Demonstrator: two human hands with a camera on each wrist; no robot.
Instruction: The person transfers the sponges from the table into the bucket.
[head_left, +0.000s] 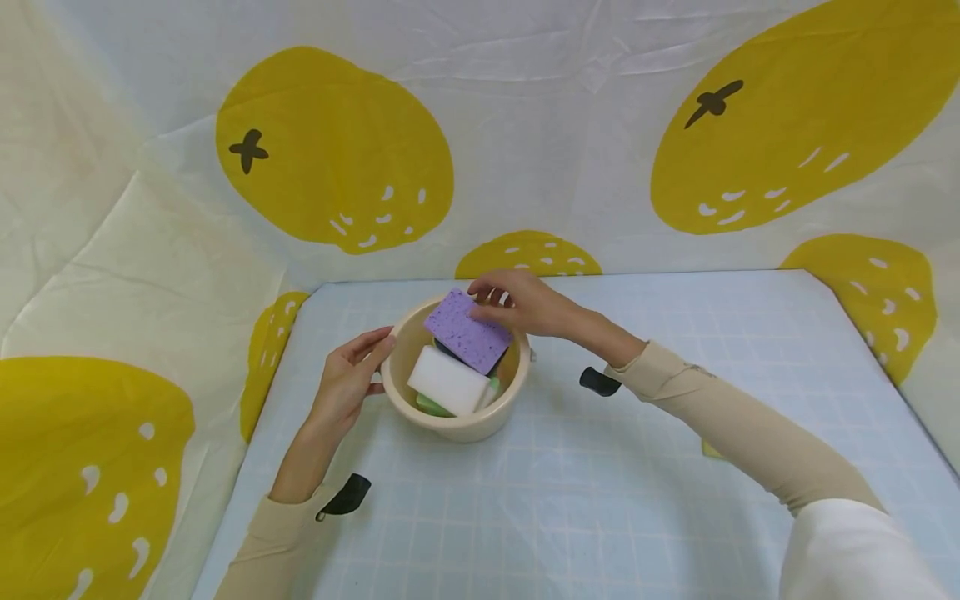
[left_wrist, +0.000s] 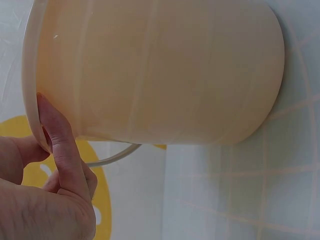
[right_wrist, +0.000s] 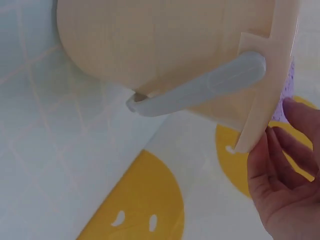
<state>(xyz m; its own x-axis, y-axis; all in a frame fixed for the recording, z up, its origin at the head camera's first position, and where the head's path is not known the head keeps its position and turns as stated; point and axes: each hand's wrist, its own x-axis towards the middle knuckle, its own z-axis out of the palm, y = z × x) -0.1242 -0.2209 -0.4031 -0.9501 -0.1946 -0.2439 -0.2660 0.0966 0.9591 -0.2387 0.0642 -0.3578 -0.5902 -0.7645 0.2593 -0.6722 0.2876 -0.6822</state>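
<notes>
My left hand (head_left: 345,375) pinches the rim of a cream plastic bucket (head_left: 468,429) at its left side. In the left wrist view the fingers curl beneath the lip, thumb opposite. Inside the bucket lie a purple speckled sponge (head_left: 468,332), a white sponge (head_left: 448,379) and something green (head_left: 432,406) under the white one. A dark layer shows below the purple sponge. My right hand (head_left: 528,304) is over the bucket's far right rim, fingers loosely bent, thumb at the purple sponge's edge. From the right wrist view, its fingertips are right at the rim.
The bucket stands on a pale blue checked tabletop (head_left: 562,508). A pale handle (right_wrist: 200,87) hangs on its outer side. A small yellow-green piece (head_left: 712,451) lies partly hidden by my right forearm. White cloth walls (head_left: 540,150) with yellow fruit prints stand behind and beside the table.
</notes>
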